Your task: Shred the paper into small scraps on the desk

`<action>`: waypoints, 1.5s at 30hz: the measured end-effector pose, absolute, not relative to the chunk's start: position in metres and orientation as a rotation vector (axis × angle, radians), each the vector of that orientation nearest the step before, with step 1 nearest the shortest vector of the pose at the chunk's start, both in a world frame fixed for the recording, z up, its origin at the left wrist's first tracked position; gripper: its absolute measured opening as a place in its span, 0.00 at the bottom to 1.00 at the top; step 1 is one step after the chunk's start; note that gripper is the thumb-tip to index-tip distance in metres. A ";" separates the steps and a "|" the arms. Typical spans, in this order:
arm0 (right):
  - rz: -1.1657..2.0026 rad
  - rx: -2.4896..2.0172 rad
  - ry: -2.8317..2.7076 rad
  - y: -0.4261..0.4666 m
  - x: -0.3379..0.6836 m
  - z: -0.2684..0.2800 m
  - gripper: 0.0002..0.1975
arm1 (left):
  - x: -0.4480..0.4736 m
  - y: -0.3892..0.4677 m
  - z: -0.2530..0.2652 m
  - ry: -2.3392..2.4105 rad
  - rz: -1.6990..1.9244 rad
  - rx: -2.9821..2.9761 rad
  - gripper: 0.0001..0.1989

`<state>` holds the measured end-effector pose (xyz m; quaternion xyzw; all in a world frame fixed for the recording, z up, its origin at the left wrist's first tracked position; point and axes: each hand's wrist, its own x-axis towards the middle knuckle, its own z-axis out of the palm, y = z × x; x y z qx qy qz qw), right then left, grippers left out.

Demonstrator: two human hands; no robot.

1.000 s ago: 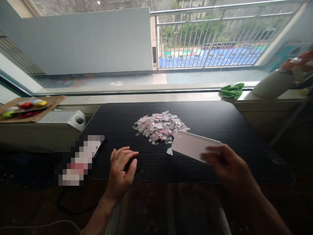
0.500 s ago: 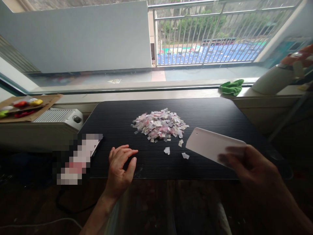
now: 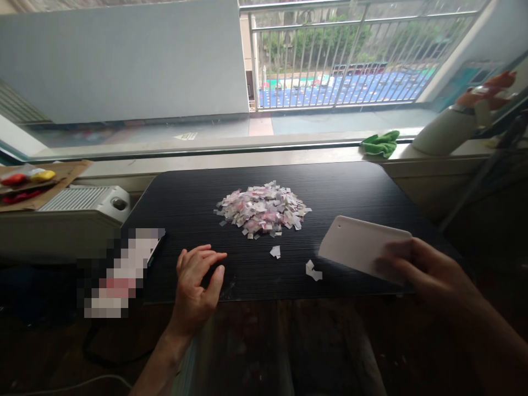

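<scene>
My right hand (image 3: 429, 261) grips a flat white plastic scraper (image 3: 363, 245) with a small hole near one corner. The scraper is held over the right part of the dark table, with its free end pointing left. Small cut scraps of paper lie in a heap (image 3: 262, 209) at the middle of the table. A loose white scrap (image 3: 275, 252) sits in front of the heap, and a few more scraps (image 3: 314, 272) touch one another near the scraper's left end. My left hand (image 3: 198, 283) rests at the near left edge, fingers loosely spread and holding nothing.
The black table (image 3: 181, 203) stands against a windowsill bearing a green cloth (image 3: 380, 144) and a pale rounded object (image 3: 441, 129). Left of it are a white radiator (image 3: 88, 199), cardboard with colourful items (image 3: 66, 173) and a pixelated object (image 3: 126, 272).
One scrap has shifted from beside the heap towards the near edge, against another scrap. The scraper has moved slightly right relative to the table. The whole view has shifted a little; my left hand stays put.
</scene>
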<state>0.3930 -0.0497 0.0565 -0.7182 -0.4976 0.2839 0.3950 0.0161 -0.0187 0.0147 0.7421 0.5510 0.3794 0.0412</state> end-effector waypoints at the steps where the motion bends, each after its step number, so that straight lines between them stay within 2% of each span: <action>1: 0.787 -1.805 -1.196 -0.046 0.392 0.056 0.09 | 0.016 -0.019 0.014 1.684 1.165 2.277 0.09; 5: 1.066 -1.726 -1.131 -0.034 0.394 0.050 0.09 | 0.016 -0.019 0.014 1.671 1.179 2.285 0.08; 10: 1.207 -1.709 -1.225 -0.036 0.405 0.043 0.13 | 0.016 -0.019 0.015 1.669 1.171 2.293 0.08; 23: 1.306 -1.699 -1.261 -0.049 0.396 0.061 0.17 | 0.015 -0.019 0.014 1.669 1.170 2.309 0.08; 34: 1.165 -1.674 -1.355 0.001 0.397 0.053 0.13 | 0.015 -0.018 0.014 1.661 1.174 2.325 0.08; 45: 1.357 -1.649 -1.604 0.006 0.392 0.060 0.14 | 0.015 -0.019 0.014 1.655 1.177 2.330 0.08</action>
